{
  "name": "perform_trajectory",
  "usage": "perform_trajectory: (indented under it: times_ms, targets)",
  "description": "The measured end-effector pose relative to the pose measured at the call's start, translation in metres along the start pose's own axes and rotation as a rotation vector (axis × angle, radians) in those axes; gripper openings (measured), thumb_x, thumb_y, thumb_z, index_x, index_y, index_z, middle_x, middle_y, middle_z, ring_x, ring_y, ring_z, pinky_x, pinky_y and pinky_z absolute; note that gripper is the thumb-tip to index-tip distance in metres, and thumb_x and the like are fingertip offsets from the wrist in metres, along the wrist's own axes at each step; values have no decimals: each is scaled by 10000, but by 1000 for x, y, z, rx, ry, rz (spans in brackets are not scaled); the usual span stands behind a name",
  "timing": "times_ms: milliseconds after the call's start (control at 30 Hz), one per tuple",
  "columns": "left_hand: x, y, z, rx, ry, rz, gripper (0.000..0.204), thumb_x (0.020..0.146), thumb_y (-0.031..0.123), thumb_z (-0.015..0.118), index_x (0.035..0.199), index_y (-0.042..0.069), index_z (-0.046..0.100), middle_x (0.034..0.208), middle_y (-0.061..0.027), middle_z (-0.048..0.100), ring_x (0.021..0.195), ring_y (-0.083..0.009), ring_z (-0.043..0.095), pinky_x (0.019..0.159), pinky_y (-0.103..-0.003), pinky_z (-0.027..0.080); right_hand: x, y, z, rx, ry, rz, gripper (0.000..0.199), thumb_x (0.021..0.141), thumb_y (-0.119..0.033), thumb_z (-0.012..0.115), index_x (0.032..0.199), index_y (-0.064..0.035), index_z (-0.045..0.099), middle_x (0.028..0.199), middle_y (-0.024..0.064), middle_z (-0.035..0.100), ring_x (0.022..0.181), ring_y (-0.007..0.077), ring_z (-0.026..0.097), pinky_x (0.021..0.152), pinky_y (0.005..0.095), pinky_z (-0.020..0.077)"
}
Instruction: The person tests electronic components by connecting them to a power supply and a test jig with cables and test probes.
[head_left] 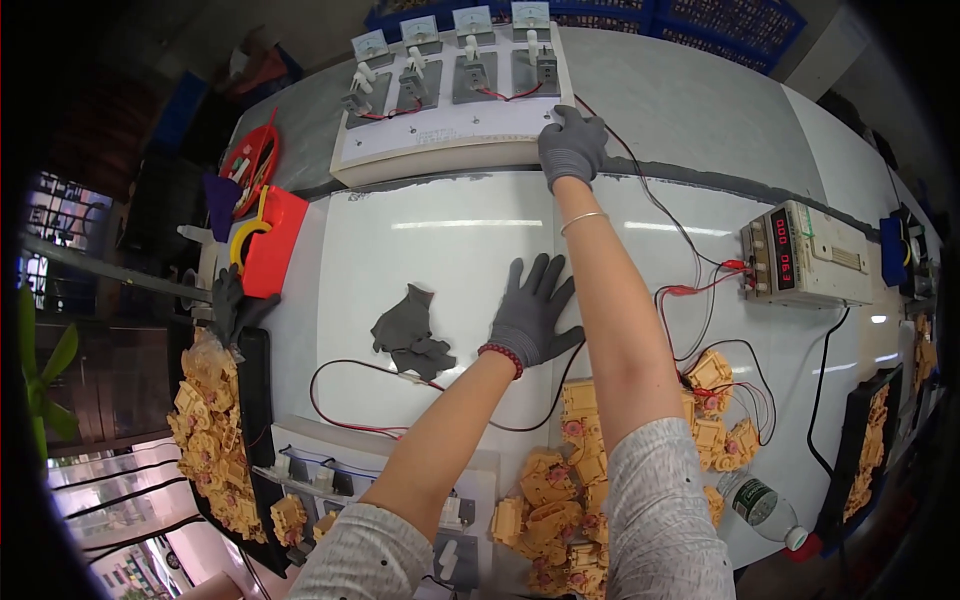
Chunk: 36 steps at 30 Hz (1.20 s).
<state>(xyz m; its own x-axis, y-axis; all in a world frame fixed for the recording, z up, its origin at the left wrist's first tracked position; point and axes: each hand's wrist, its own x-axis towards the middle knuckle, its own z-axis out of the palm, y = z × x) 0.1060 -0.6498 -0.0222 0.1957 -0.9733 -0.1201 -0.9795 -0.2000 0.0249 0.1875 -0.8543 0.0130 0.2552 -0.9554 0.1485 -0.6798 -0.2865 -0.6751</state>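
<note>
Right gloved hand point(572, 145) outstretched, grip closed over corner of white meter board point(450, 125), left gloved hand point(530, 312) flat, fingers spread, holding nothing, on white table point(440, 250)

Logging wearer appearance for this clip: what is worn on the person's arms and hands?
Both hands wear dark grey knit gloves: left hand, right hand. A red bead bracelet circles the left wrist, a thin silver bangle the right. Short, light grey speckled sleeves cover the upper arms; forearms are uncovered.
</note>
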Motion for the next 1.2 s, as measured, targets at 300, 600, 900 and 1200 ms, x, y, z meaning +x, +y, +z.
perform_trajectory:
  times_ms: [300,600,900,1200]
  targets:
    - [-1,1,4,-217,118,-4,689,802,569,467,1341,143,411,1431,-146,298,1336,-295,238,1091,-510,94,28,31,18,55,-15,-620,99,784,-229,621,827,-156,673,868,92,616,856,292,575,787,396,472]
    - [0,1,4,-214,124,-8,678,806,572,450,1338,154,414,1432,-135,297,1335,-283,237,1095,-497,93,34,26,13,-73,28,-481,173,810,-234,611,920,-101,623,974,118,595,927,310,562,786,427,483]
    - [-1,2,1,-213,105,-16,667,812,563,443,1342,161,408,1437,-132,292,1341,-281,227,1097,-494,88,48,32,14,58,-43,-514,175,827,-257,583,900,-100,613,972,99,608,903,313,586,770,413,473]
    - [0,1,-1,-191,66,-15,701,803,581,461,1358,159,389,1433,-127,282,1345,-292,215,1098,-494,98,26,30,7,-6,-30,-465,153,838,-258,556,879,-121,609,935,85,613,868,301,598,734,417,478]
